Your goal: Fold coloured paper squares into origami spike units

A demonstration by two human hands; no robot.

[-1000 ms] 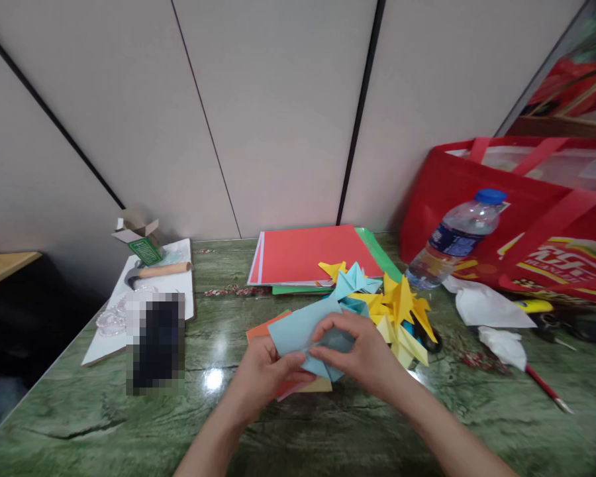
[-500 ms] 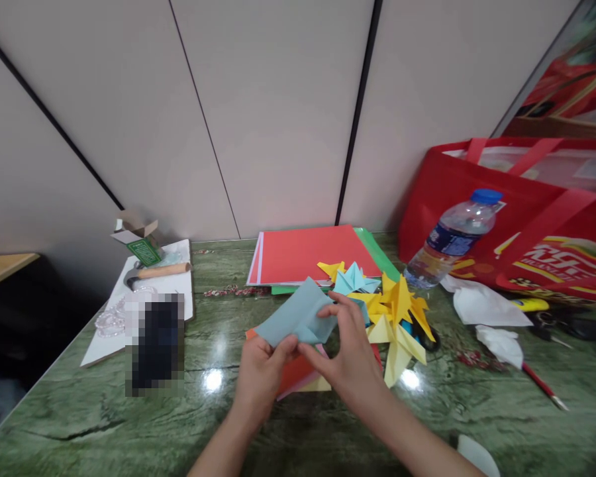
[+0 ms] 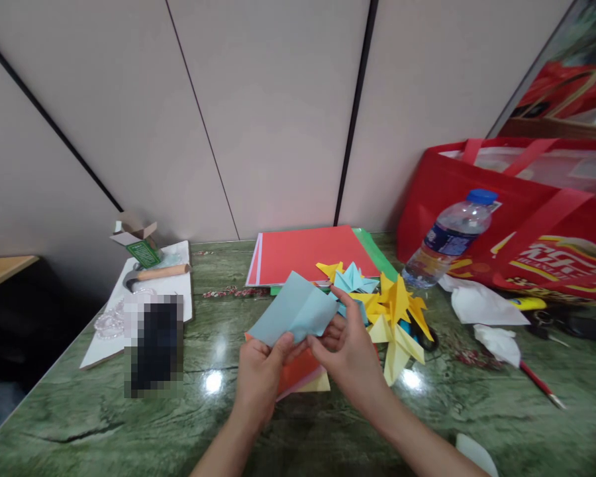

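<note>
Both of my hands hold a light blue sheet of paper (image 3: 293, 311) up above the green marble table (image 3: 79, 417). My left hand (image 3: 261, 374) pinches its lower edge between thumb and fingers. My right hand (image 3: 347, 351) grips the sheet's right side, fingers curled behind it. Under my hands lie small orange, pink and yellow paper squares (image 3: 300, 377). Just to the right sits a heap of folded yellow paper shapes (image 3: 397, 318) and folded light blue ones (image 3: 352, 278).
A stack of red and green paper sheets (image 3: 302, 255) lies by the wall. A water bottle (image 3: 447, 238) leans on a red bag (image 3: 521, 218) at right. White tissues (image 3: 481, 308) and a red pen (image 3: 541, 387) lie nearby. At left, a white board (image 3: 179, 291) carries a hammer (image 3: 151, 273) and a small box (image 3: 136, 242).
The blue sheet went from lying low against the table, pressed under both hands, to being lifted and tilted upward. My right hand shifted from on top of it to its right side.
</note>
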